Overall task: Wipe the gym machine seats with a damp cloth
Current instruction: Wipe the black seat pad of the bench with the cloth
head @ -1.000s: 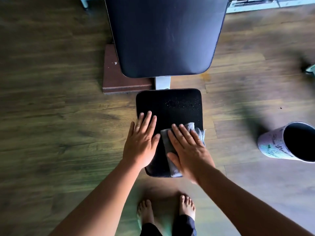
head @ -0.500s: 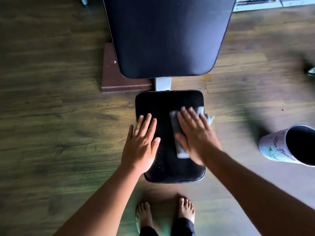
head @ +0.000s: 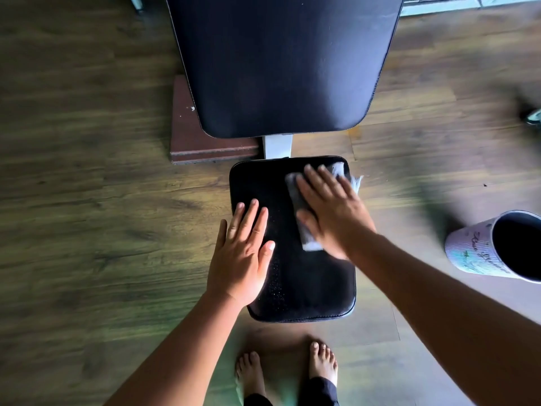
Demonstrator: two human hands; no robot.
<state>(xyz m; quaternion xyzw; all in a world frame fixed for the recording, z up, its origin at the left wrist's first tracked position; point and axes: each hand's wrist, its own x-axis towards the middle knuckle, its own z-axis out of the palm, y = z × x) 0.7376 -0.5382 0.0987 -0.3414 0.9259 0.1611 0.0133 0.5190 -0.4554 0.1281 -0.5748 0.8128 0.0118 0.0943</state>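
A small black padded seat (head: 310, 288) stands on the wooden floor below me, with the large black back pad (head: 281, 63) beyond it. My right hand (head: 330, 209) lies flat on a folded grey cloth (head: 294, 189), pressing it onto the far right part of the seat; a frayed corner of the cloth sticks out past the seat's right edge. My left hand (head: 243, 253) rests flat with fingers spread on the seat's left edge, holding nothing. Fine specks show on the seat surface near my left hand.
A pale bucket (head: 480, 247) with a dark inside stands on the floor at the right. A reddish-brown block (head: 190, 136) lies left of the white frame post (head: 276, 146). My bare feet (head: 287, 367) stand just in front of the seat.
My right hand has slid the cloth from the near part of the seat up to its far right corner. My left hand has stayed on the left edge.
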